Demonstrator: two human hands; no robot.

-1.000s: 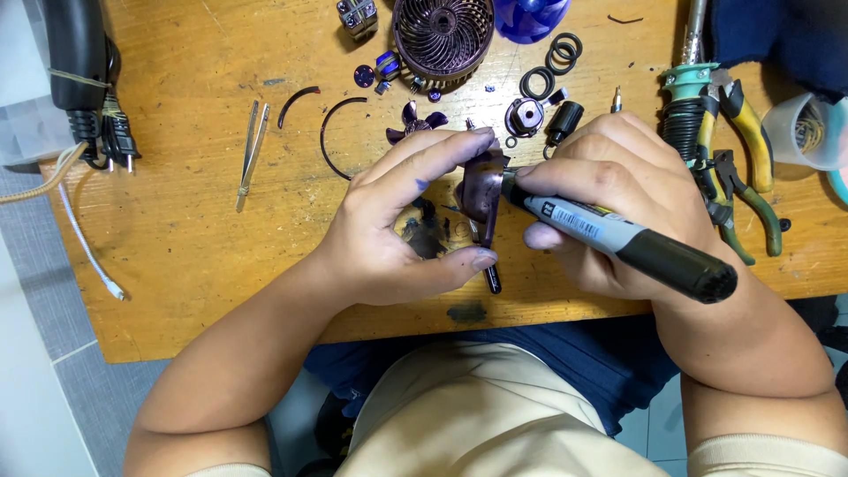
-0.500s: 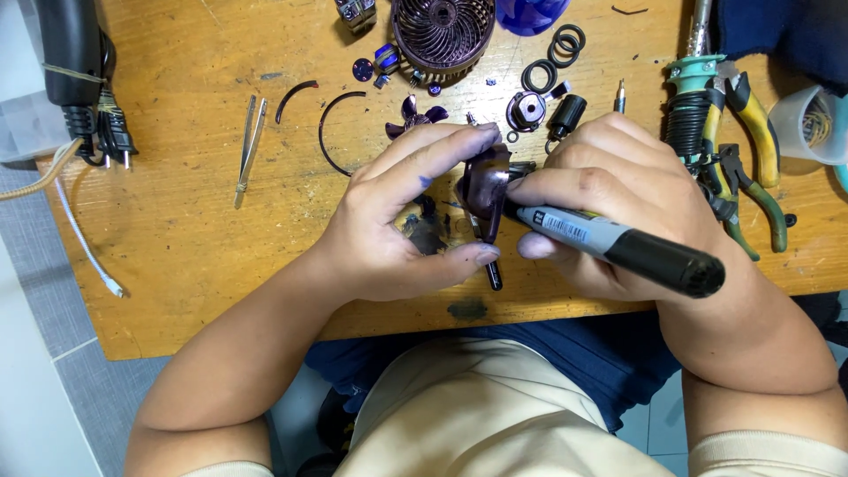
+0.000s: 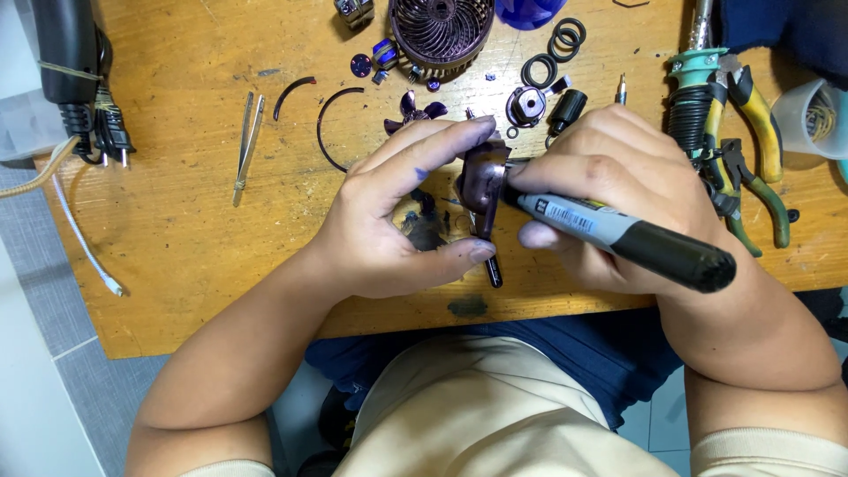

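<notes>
Two bare hands are seen from above, over a scratched wooden workbench (image 3: 177,256). One small dark purple plastic part (image 3: 484,181) is held above the bench's middle, just in front of the person's body. It is pinched by the left hand (image 3: 389,221), with the fingers closed over its top edge and the thumb pressed beneath. One marker pen (image 3: 618,234), grey with a black cap end, is clasped firmly in the right hand (image 3: 618,177); its tip is laid against the purple part.

Behind the hands, one round purple fan grille (image 3: 442,26) is placed at the bench's far edge, with one small purple fan blade (image 3: 413,108) just in front of it. Four black rubber rings (image 3: 552,49) are counted near the grille, some overlapping. Two curved black strips (image 3: 329,119) are laid to the left of the blade, and one pair of metal tweezers (image 3: 247,141) lies further left. One black plug with a coiled cable (image 3: 88,115) is set at the left corner.

On the right, two pairs of pliers (image 3: 751,141), one yellow-handled and one green-handled, are laid beside a tool with a ribbed black grip (image 3: 689,115). One pale cup (image 3: 813,119) is partly cut off by the right edge. Smaller loose purple pieces are scattered by the grille; some things under the hands are hidden.
</notes>
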